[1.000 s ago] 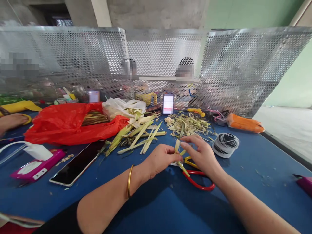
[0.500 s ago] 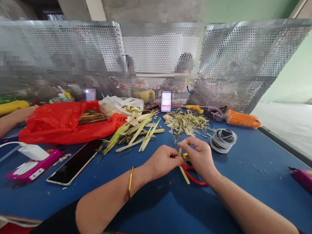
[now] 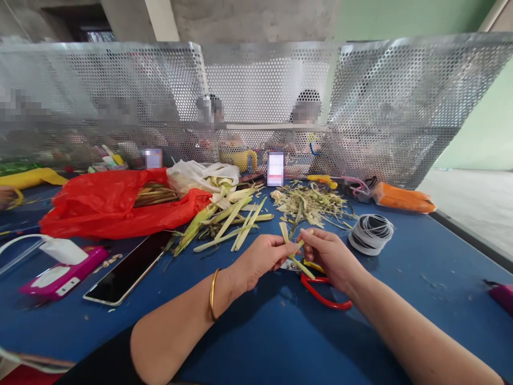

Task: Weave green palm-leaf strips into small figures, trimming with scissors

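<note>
Pale green, flat plant strips point(image 3: 301, 267) cross between the two hands, just above the worktop. The left hand point(image 3: 262, 260) pinches them where they cross; the right hand point(image 3: 329, 258) has thumb and fingertips closed on one strip's upper end. Beneath them lies a red looped tool handle point(image 3: 334, 306), partly covered by the right hand. To its right stands a roll of thin white cord point(image 3: 371, 235). Beyond are a heap of shredded greenish scraps point(image 3: 310, 203) and, leftward, a crinkled red plastic bag point(image 3: 100, 206) on the smooth blue worktop point(image 3: 256, 342).
</note>
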A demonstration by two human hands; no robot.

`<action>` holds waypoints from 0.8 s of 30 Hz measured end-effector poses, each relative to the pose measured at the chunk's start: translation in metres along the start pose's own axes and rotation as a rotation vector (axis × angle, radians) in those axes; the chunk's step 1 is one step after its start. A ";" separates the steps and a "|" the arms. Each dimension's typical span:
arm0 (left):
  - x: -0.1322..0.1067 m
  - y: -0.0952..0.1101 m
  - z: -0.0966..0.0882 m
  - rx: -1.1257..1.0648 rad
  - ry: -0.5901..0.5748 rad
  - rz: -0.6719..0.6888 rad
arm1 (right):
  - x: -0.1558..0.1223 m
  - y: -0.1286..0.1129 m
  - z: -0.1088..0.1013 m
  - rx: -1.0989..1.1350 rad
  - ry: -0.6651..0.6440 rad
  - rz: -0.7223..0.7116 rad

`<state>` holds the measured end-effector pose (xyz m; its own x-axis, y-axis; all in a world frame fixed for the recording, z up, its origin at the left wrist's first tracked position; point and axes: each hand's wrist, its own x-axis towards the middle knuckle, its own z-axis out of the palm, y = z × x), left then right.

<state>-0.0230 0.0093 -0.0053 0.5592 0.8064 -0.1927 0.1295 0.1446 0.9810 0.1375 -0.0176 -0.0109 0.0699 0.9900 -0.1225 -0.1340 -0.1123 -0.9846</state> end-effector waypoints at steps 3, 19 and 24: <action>-0.001 -0.002 0.001 0.069 -0.047 0.040 | -0.001 0.004 0.003 0.013 0.031 -0.051; 0.005 0.003 -0.005 -0.412 0.068 0.099 | -0.020 0.004 0.014 -1.032 0.058 -0.532; 0.006 0.000 0.002 -0.454 0.105 0.113 | -0.019 0.011 0.017 -0.926 0.011 -0.519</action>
<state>-0.0186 0.0128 -0.0062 0.4605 0.8816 -0.1041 -0.3114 0.2702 0.9111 0.1174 -0.0363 -0.0174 -0.0879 0.9350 0.3437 0.7198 0.2981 -0.6269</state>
